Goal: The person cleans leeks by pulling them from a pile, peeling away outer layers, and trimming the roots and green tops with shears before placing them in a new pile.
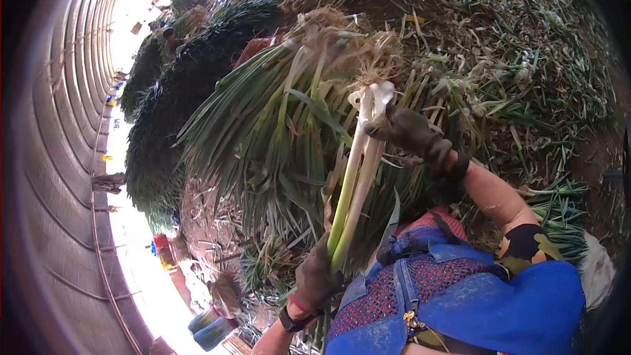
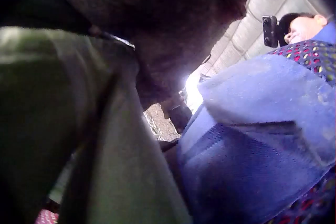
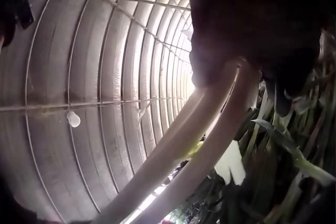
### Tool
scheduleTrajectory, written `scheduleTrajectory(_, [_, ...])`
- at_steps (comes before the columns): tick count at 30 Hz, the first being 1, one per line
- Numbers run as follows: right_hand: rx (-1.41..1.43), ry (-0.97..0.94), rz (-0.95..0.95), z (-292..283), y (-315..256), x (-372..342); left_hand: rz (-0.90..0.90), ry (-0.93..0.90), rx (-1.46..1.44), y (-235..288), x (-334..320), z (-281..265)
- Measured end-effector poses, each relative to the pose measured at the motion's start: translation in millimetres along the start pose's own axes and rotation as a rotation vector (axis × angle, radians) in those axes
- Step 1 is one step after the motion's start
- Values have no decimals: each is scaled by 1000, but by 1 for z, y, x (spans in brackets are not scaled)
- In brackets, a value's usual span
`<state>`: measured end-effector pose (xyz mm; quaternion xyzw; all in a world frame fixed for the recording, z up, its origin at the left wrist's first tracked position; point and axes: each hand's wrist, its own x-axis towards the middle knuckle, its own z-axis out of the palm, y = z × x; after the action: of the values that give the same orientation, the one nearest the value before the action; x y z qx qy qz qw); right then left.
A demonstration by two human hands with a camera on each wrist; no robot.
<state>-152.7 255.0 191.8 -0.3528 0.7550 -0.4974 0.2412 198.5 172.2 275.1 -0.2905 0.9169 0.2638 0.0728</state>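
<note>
Two long green onion stalks (image 1: 353,184), white at the root end and green lower down, stretch between my gloved hands in the head view. My left hand (image 1: 317,279) grips them at the green end, close to my body. Up near the white bulbs and shaggy roots (image 1: 382,59), my right hand (image 1: 411,133) holds them with its fingers curled round. The right wrist view shows the pale stalks (image 3: 202,129) running out from under the dark glove (image 3: 252,29). Broad green shapes (image 2: 131,150) fill the left of the left wrist view beside the dark glove (image 2: 173,29).
A large heap of green onions (image 1: 263,131) lies just beyond the stalks, roots toward the far side. Cut leaves and trimmings (image 1: 499,79) cover the ground at right. Darker piles (image 1: 171,92) stand farther left, before the ribbed greenhouse wall (image 1: 66,158). A green bundle (image 1: 559,217) lies at lower right.
</note>
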Motion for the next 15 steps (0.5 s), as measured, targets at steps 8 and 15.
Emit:
scheduleTrajectory(8, [-532,587,-96,-32,29,-2,309,72,78,-16,25,3])
scheduleTrajectory(15, [-794,594,-5,-76,66,0,399,112,59,-4,55,-8])
